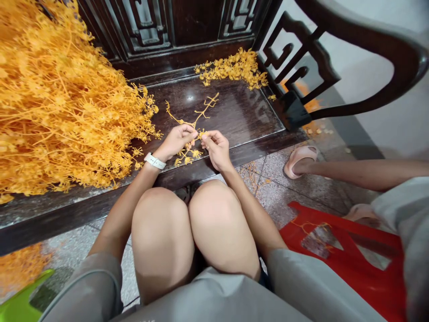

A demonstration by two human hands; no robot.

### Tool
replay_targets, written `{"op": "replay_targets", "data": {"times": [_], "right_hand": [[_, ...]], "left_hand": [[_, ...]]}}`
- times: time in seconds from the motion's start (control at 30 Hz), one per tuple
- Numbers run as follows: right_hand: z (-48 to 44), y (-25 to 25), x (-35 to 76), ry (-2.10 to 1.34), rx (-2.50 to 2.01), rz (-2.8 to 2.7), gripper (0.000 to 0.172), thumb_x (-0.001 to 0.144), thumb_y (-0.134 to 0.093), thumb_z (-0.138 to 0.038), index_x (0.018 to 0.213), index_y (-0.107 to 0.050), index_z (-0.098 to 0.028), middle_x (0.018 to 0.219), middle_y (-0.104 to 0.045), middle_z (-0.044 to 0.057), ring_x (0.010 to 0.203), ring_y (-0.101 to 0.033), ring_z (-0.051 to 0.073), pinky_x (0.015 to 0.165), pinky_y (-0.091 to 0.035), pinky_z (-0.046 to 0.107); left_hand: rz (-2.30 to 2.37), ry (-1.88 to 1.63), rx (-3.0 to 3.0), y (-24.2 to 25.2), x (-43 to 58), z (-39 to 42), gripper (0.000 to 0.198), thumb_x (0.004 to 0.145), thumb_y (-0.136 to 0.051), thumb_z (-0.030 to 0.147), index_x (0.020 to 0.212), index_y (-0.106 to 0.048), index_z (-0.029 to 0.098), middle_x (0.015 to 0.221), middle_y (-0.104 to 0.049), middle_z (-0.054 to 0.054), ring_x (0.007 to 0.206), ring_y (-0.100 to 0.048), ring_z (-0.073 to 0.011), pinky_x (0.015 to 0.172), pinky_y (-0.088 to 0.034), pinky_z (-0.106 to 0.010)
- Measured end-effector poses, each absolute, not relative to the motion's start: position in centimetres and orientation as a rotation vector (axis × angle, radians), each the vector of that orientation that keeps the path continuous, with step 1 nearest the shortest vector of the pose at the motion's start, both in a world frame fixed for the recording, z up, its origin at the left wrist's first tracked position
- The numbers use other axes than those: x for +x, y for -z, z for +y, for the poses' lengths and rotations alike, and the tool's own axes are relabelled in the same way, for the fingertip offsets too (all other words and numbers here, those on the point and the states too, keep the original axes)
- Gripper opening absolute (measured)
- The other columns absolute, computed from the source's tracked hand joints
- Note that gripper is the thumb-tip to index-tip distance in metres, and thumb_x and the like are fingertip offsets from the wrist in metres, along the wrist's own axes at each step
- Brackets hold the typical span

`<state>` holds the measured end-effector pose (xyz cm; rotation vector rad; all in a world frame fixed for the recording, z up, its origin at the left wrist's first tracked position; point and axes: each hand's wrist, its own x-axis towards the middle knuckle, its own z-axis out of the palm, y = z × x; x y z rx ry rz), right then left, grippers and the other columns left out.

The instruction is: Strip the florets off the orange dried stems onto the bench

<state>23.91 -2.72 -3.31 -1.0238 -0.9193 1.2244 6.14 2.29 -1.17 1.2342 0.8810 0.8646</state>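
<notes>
Left hand (181,139) pinches a branched yellow flower stem (202,112) above the dark wooden bench (241,118); right hand (217,148) pinches a floret (201,133). Stem's near end bears blooms; far end looks stripped. Leftward: large heap of stems (73,116), apparently unstripped. Farther back: loose floret pile (234,69), seemingly done.

Has a latticed backrest (197,22) along the far edge of a dark bench (248,107), a curved armrest (407,67) at its right edge and a whitish wall (398,134) beyond. Shows speckled floor tiles (275,192) below the near edge. Reflects light (one white glint (190,97)) on top.
</notes>
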Motion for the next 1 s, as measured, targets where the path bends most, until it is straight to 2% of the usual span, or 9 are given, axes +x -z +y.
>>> {"op": "replay_targets", "data": {"times": [0.1,0.23,0.37,0.5,0.63,0.73,0.87,1.0], "right_hand": [[-2.6,3.7,23.8,-1.217,-1.017,-0.897,0.041,0.081,-0.093,-0.057,0.091,-0.068,-0.026,0.080,-0.066,-0.003,0.072,-0.063,0.013,0.068,-0.056,0.028],[-2.3,4.3,23.6,-1.095,-1.076,-0.896,0.031,0.088,-0.085,-0.047,0.091,-0.063,-0.025,0.085,-0.069,-0.002,0.077,-0.067,0.013,0.071,-0.060,0.029],[-2.1,4.8,23.3,-0.928,-1.123,-0.872,0.023,0.092,-0.078,-0.037,0.089,-0.058,-0.026,0.084,-0.069,-0.003,0.073,-0.066,0.012,0.072,-0.061,0.029],[-1.8,5.1,23.2,-0.799,-1.168,-0.894,0.022,0.092,-0.077,-0.030,0.087,-0.056,-0.025,0.087,-0.068,-0.003,0.075,-0.065,0.012,0.073,-0.060,0.028],[-0.4,5.9,24.6,-0.696,-1.232,-0.730,0.020,0.098,-0.069,-0.032,0.092,-0.051,-0.027,0.081,-0.061,-0.005,0.070,-0.063,0.012,0.072,-0.060,0.028],[0.7,6.4,26.3,-0.619,-1.223,-0.620,0.022,0.104,-0.063,-0.039,0.096,-0.045,-0.028,0.082,-0.056,-0.006,0.069,-0.063,0.011,0.073,-0.061,0.028],[0.6,6.3,27.1,-0.565,-1.188,-0.827,0.025,0.100,-0.070,-0.045,0.104,-0.052,-0.027,0.098,-0.062,-0.001,0.083,-0.067,0.013,0.076,-0.062,0.028],[-0.4,5.8,26.8,-0.482,-1.274,-0.956,0.020,0.096,-0.071,-0.035,0.110,-0.062,-0.025,0.113,-0.066,0.004,0.095,-0.068,0.015,0.081,-0.061,0.030]], "left_hand": [[0.928,-0.915,1.227,1.3,6.3,2.3,0.039,0.088,-0.094,0.041,0.088,-0.062,0.019,0.064,-0.067,0.002,0.048,-0.057,-0.0078,0.048,-0.041,-0.018],[0.875,-0.914,1.249,1.0,6.6,2.1,0.044,0.088,-0.093,0.045,0.088,-0.056,0.021,0.061,-0.063,0.005,0.046,-0.052,-0.0067,0.046,-0.036,-0.018],[0.813,-0.868,1.304,0.6,6.8,1.9,0.049,0.086,-0.095,0.048,0.086,-0.055,0.021,0.058,-0.058,0.007,0.048,-0.049,-0.0067,0.049,-0.034,-0.018],[0.812,-0.866,1.346,0.4,7.2,1.6,0.046,0.086,-0.095,0.042,0.081,-0.055,0.021,0.060,-0.057,0.006,0.049,-0.049,-0.0067,0.051,-0.036,-0.019],[0.865,-0.961,1.331,0.3,6.4,1.8,0.041,0.088,-0.090,0.028,0.076,-0.051,0.022,0.057,-0.051,0.006,0.049,-0.050,-0.0082,0.050,-0.035,-0.019],[0.949,-1.105,1.241,-0.1,4.4,2.7,0.036,0.091,-0.085,0.025,0.079,-0.050,0.023,0.056,-0.051,0.006,0.047,-0.048,-0.0085,0.046,-0.029,-0.019],[1.042,-1.208,1.169,-0.5,2.4,4.0,0.033,0.093,-0.083,0.025,0.083,-0.052,0.023,0.062,-0.057,0.005,0.046,-0.045,-0.0069,0.043,-0.028,-0.017],[1.092,-1.154,1.179,-0.3,2.6,4.1,0.032,0.096,-0.081,0.027,0.085,-0.052,0.023,0.063,-0.061,0.004,0.049,-0.052,-0.0080,0.045,-0.036,-0.016]]}}
